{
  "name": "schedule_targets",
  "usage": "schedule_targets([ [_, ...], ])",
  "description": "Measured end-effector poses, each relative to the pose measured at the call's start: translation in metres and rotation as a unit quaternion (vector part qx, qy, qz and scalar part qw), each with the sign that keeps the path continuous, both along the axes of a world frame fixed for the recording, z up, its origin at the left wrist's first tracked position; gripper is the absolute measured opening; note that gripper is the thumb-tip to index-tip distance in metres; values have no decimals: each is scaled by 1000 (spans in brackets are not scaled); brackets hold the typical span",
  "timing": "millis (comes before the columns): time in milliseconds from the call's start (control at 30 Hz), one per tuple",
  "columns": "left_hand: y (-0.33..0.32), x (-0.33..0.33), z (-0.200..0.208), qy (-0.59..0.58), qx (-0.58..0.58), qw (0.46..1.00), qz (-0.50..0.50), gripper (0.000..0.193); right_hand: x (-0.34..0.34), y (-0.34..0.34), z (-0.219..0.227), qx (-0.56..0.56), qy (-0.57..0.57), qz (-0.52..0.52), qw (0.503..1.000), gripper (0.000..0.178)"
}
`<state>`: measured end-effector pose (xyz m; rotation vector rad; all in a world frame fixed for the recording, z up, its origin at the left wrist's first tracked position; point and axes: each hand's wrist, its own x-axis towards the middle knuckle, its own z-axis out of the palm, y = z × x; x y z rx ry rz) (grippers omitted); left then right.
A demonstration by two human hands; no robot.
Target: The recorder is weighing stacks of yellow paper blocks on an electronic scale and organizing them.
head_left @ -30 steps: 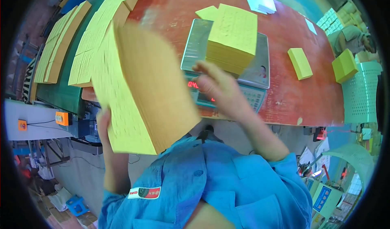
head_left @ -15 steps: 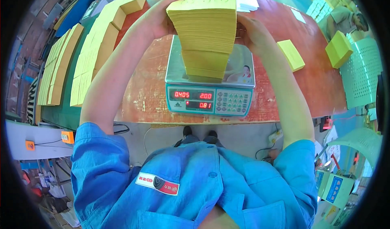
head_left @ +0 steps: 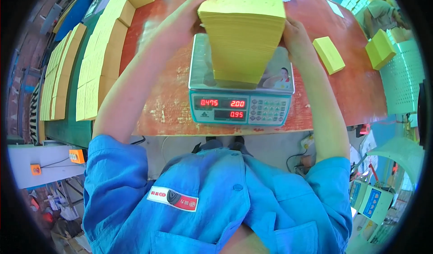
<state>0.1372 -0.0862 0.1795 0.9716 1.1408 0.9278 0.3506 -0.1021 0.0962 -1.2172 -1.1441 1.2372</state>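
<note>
A tall stack of yellow paper (head_left: 243, 42) stands upright on the pan of a digital weighing scale (head_left: 239, 109) with lit red readouts. My left hand (head_left: 191, 17) grips the stack's upper left side, its thumb at the top edge. Against the right side, my right hand (head_left: 297, 35) is closed round the paper's edge, its fingertips partly hidden behind the stack. The top sheet shows rows of faint marks.
The scale rests on a worn red table (head_left: 167, 100). Long rows of yellow paper stacks (head_left: 101, 64) lie at the left. Two yellow blocks, one at the near right (head_left: 329, 55), sit beyond my right arm. Another person (head_left: 381, 19) is at the far right.
The visible step between the upper and lower parts of the stack has closed up. The scale's readouts have changed. The scale, stack and both hands appear slightly farther right in view.
</note>
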Motion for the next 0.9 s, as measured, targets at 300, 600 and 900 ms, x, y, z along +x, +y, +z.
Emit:
schedule_targets([
  [300, -9, -9, -98, -191, 35, 981, -13, 67, -4, -4, -83, 312, -319, -173, 878, 38],
  [600, 167, -102, -196, 69, 294, 950, 77, 53, 110, -113, -127, 59, -276, -386, 879, 41],
  [900, 261, -41, -289, 354, 511, 721, -305, 46, 102, -141, -190, 26, -678, -274, 681, 34],
])
